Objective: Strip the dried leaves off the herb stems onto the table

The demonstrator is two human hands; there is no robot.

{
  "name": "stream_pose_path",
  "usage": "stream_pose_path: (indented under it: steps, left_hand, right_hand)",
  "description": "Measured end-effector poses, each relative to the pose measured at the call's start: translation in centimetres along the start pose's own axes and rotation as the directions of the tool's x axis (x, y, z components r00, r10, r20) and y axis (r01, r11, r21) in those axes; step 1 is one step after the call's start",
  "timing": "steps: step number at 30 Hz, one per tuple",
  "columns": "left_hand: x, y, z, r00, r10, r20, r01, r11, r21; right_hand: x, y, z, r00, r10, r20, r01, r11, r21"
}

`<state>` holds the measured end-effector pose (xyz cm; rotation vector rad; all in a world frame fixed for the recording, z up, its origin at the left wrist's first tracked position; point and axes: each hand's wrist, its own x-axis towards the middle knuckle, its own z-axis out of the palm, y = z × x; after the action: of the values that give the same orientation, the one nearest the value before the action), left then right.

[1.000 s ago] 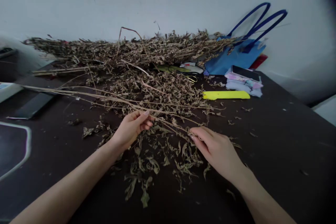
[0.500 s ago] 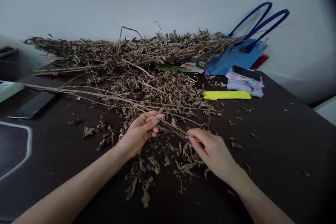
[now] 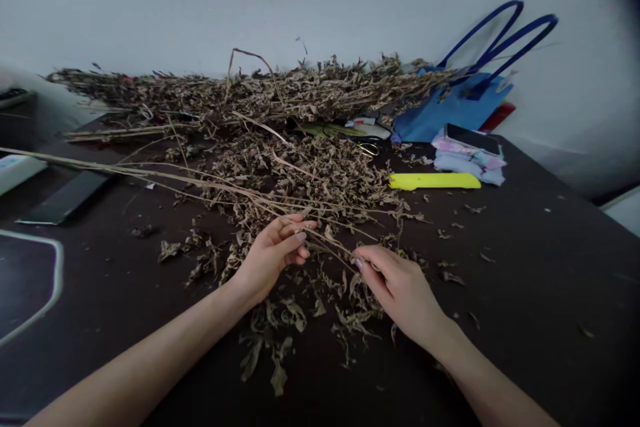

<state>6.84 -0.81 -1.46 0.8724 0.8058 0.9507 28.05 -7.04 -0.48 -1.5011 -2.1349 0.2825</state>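
Observation:
My left hand (image 3: 274, 252) pinches a long dried plant stalk (image 3: 327, 239) between thumb and fingers, its other fingers curled loosely. A short way to the right, my right hand (image 3: 403, 288) grips the thin end of the same stalk with thumb and forefinger. More long bare stems (image 3: 205, 181) run from beside my left hand to the left edge of the view. Under and beyond both hands lies a heap of crumbled dry leaves (image 3: 320, 163). Several larger curled leaves (image 3: 277, 353) lie on the dark table nearer to me.
Along the wall stretches a thick bundle of dried leafy stems (image 3: 300, 90). On the right are a yellow flat-handled object (image 3: 434, 181), gold-handled scissors (image 3: 369, 149), a blue bag (image 3: 425, 117) and a phone (image 3: 473, 139) on folded cloth. A dark flat device (image 3: 65, 199) lies left.
My left hand has slid slightly right along the stalk, and my right hand has shifted a little left, so they are closer together. The view has moved very slightly.

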Motion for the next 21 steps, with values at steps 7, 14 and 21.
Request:
stream_pose_path:
  steps: [7, 14, 21]
  left_hand:
    - [0.32, -0.54, -0.47, 0.999, -0.041, -0.016, 0.039, 0.996, -0.077]
    - [0.21, -0.23, -0.44, 0.995, -0.098, 0.022, 0.099, 0.995, -0.033]
    - [-0.09, -0.16, -0.2, 0.997, -0.083, -0.004, 0.083, 0.994, 0.075]
  right_hand:
    - [-0.11, -0.07, -0.07, 0.999, 0.005, -0.031, -0.004, 0.999, 0.039]
    - [-0.14, -0.1, 0.03, 1.0, 0.016, -0.024, -0.015, 0.999, 0.046]
    - [-0.13, -0.14, 0.14, 0.999, 0.005, -0.036, -0.003, 0.999, 0.051]
